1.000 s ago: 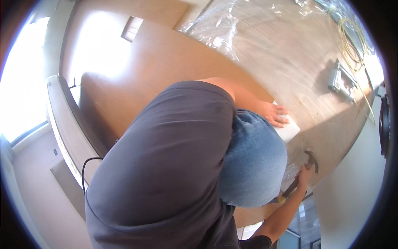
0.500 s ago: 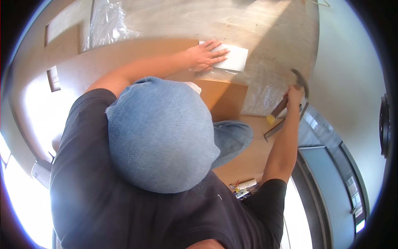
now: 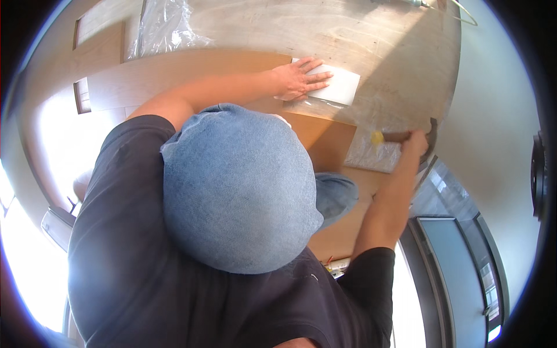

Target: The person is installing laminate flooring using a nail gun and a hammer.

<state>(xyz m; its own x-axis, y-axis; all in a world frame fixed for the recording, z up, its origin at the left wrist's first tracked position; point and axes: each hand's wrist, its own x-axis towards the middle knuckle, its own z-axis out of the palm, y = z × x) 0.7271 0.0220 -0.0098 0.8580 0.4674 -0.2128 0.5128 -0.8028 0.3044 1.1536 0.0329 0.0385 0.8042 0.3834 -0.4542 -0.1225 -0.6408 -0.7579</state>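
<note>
My left hand (image 3: 301, 80) lies flat with spread fingers on a white rectangular piece (image 3: 343, 87), at the end of a light wood-look floorboard (image 3: 220, 72). Out to the right, my right hand (image 3: 414, 143) grips a hammer (image 3: 396, 137) close to its dark, curved head. The yellow end of its handle points left, over clear plastic film. An orange-brown board (image 3: 325, 136) lies between my hands, partly in shadow. A large blue cloth-covered round shape hides the middle of the view.
Crumpled plastic film (image 3: 168, 29) lies at the far left. A pale cord (image 3: 467, 16) runs at the far right, by the wall (image 3: 493, 87). Rectangular cutouts (image 3: 83, 95) open in the boards at left. Small items (image 3: 336, 265) lie by my right elbow. A glazed door frame (image 3: 452, 261) stands at right.
My right hand has swung the hammer round, so its handle now points left instead of down toward me. My left hand stays on the white piece. The whole view has shifted slightly.
</note>
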